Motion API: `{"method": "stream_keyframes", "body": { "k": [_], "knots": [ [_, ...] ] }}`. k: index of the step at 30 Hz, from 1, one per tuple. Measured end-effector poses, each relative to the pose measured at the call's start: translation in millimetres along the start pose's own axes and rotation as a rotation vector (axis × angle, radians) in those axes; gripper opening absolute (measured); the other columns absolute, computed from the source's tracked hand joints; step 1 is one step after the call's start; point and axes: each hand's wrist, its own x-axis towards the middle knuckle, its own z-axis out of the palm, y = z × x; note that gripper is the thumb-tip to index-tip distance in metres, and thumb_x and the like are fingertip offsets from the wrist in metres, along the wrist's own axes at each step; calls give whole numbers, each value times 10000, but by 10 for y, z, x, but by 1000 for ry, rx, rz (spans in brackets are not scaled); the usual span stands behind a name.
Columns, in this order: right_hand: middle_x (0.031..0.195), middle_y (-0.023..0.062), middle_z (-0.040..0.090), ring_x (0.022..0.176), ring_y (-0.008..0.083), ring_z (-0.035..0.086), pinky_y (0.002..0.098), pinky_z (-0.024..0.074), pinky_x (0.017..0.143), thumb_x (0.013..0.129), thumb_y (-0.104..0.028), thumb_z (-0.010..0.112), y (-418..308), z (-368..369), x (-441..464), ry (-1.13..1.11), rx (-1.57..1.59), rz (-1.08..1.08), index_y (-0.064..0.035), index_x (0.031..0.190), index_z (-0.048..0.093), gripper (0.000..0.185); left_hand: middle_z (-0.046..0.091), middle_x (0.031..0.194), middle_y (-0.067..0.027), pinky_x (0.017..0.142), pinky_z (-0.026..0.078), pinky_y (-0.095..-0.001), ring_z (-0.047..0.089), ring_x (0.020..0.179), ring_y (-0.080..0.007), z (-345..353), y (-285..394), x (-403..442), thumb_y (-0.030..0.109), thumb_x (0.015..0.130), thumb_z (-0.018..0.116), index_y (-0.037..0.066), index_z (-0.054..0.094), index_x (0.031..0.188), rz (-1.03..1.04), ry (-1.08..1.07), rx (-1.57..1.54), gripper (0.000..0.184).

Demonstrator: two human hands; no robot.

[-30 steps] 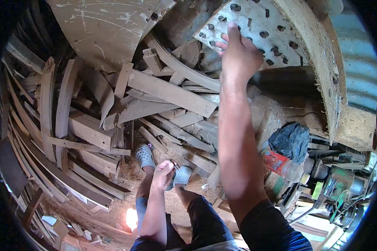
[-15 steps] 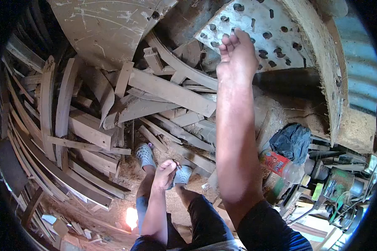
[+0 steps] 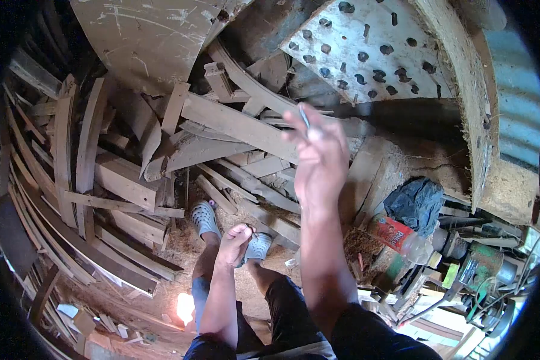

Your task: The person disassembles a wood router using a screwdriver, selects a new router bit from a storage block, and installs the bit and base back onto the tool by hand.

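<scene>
My right hand [image 3: 322,159] is raised in front of the wood pile, smeared by motion. Between its fingers is a thin shiny metal piece [image 3: 305,116], too blurred to name exactly. Above it stands a pale board [image 3: 351,42] dotted with dark holes and slots; the hand is apart from it. Low in the view, my left hand [image 3: 234,243] is closed near my knees, its fingertips pinched together. A small dark thing [image 3: 249,228] shows at those fingertips, but its kind cannot be made out.
Wooden offcuts and curved strips [image 3: 240,126] are heaped ahead and to the left. At the right lie a plastic bottle with a red label [image 3: 396,234], a black plastic bag [image 3: 414,204] and a greenish machine [image 3: 486,264] with wires. Sawdust covers the floor [image 3: 180,264].
My right hand has come down and slightly left, away from the holed board, with the thin metal piece now showing in its fingers. My left hand has barely moved.
</scene>
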Motion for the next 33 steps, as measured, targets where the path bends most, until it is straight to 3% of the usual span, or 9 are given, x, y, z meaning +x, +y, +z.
{"method": "stream_keyframes", "body": {
  "k": [4, 8, 12, 13, 17, 23, 26, 30, 33],
  "knots": [
    [906, 164, 678, 708, 279, 671, 372, 566, 617, 919, -85, 630, 24, -543, -274, -213, 261, 236, -102, 1010, 527, 139, 753, 1044, -63, 941, 515, -328, 683, 975, -165, 22, 15, 1, 113, 1004, 748, 54, 740, 1031, 1, 9, -6, 65],
    [763, 148, 628, 515, 265, 578, 336, 520, 492, 859, -56, 609, 39, -862, -378, -388, 232, 320, -110, 1003, 466, 210, 751, 1037, -63, 937, 516, -328, 682, 970, -166, 89, 9, 0, 124, 1003, 753, 49, 738, 1037, 10, -3, 12, 84],
    [824, 234, 697, 523, 274, 628, 341, 537, 499, 870, -61, 567, -176, -816, -537, -403, 42, 435, 1, 1201, 548, 338, 749, 1033, -62, 934, 519, -328, 681, 968, -166, 90, -47, -10, 142, 1004, 756, 41, 736, 1058, 25, -11, 35, 115],
    [883, 269, 721, 601, 282, 690, 360, 575, 535, 920, -51, 540, -112, -937, -566, -484, 63, 463, 56, 1251, 582, 350, 750, 1034, -61, 933, 521, -329, 682, 967, -165, 72, -50, -15, 145, 1005, 755, 42, 736, 1063, 17, -11, 44, 119],
    [1066, 182, 777, 880, 197, 771, 300, 620, 750, 1039, -37, 648, -307, -821, -942, -579, -410, 494, 50, 1171, 690, 164, 753, 1045, -51, 924, 531, -330, 684, 958, -151, 66, -32, -76, 151, 1020, 736, 47, 741, 1075, -14, 20, 85, 118],
    [1372, 136, 676, 1221, 204, 696, 355, 538, 1092, 1046, 17, 639, -874, -1042, -1595, -663, -504, 535, 26, 1468, 538, 435, 728, 987, -19, 852, 523, -289, 661, 903, -110, 508, 91, -622, 179, 1037, 717, 47, 729, 1053, 64, 58, 170, 134],
    [1338, 115, 700, 1199, 197, 704, 343, 553, 1038, 1053, -15, 647, -1493, -899, -1788, -619, -584, 413, 22, 1429, 592, 382, 706, 969, -1, 812, 500, -248, 641, 872, -97, 1312, 460, -1193, 195, 1037, 721, 23, 723, 1063, 152, 58, 284, 173],
    [1062, 57, 736, 989, 105, 693, 271, 549, 880, 1006, -44, 698, -2332, -642, -1957, -551, -489, 234, -2, 1141, 695, 141, 740, 1048, -32, 910, 542, -278, 691, 977, -110, 2735, 1052, -1809, 230, 1045, 719, 16, 730, 1186, 146, 45, 602, 256],
    [906, -9, 638, 808, 36, 557, 234, 460, 710, 1003, -58, 717, -2801, -404, -2000, -490, -735, 160, -17, 994, 645, 83, 761, 1098, -45, 928, 550, -283, 695, 1024, -109, 3400, 1300, -2054, 174, 1045, 719, 14, 730, 1215, 251, -124, 671, 233]
  ]
}}
